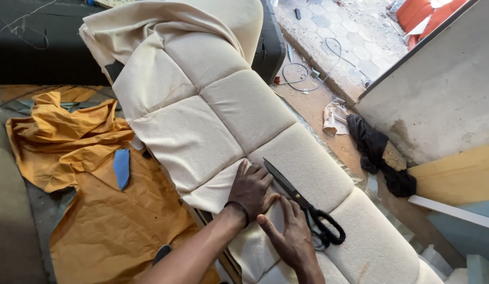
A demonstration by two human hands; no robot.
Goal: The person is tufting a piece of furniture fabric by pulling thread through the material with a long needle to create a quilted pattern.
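A long cream quilted cushion (pixel 223 110) with padded square panels runs from the top middle to the bottom right. My left hand (pixel 251 186) lies flat on it, fingers spread, pressing a panel near a seam. My right hand (pixel 291 234) rests just below and to the right, fingers flat on the fabric, holding nothing. Black-handled scissors (pixel 302 202) lie on the cushion beside my right hand, blades pointing up-left, touching neither palm.
Crumpled orange fabric (pixel 86 173) covers the floor at left with a blue scrap (pixel 121 167) on it. A black cloth (pixel 373 150) and a pale rag (pixel 335 118) lie at right by a grey wall (pixel 439 89). A cable (pixel 313 73) loops on the floor.
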